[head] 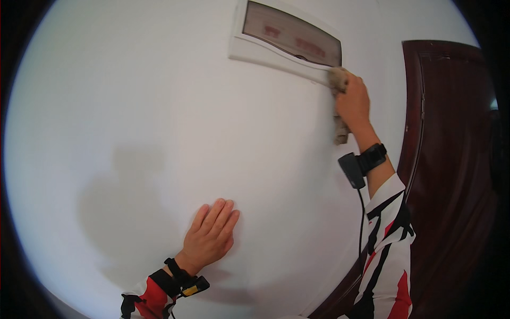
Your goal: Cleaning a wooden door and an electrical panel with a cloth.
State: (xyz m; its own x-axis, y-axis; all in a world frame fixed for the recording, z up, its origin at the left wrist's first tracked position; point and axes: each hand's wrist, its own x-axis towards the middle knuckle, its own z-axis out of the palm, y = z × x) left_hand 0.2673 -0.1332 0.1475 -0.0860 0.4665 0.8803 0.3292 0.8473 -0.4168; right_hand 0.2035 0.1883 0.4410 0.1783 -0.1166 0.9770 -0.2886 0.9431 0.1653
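A bunched brown-grey cloth (340, 79) is gripped in my right hand (354, 101), raised at the upper right. The cloth meets the lower right corner of a white electrical distribution box (271, 62) on the wall, and its loose end hangs below my fingers. Behind the box's tinted cover (293, 36), reddish shapes show dimly. Lower down, my left hand (209, 235) rests against the white wall (247, 151), palm towards it, fingers extended and holding nothing.
To the right stands a dark red-brown door (450, 159) in its frame (412, 87). Strapped devices sit on both wrists, and a black cable (361, 231) runs down from the right one (352, 170). My shadow falls on the wall at left.
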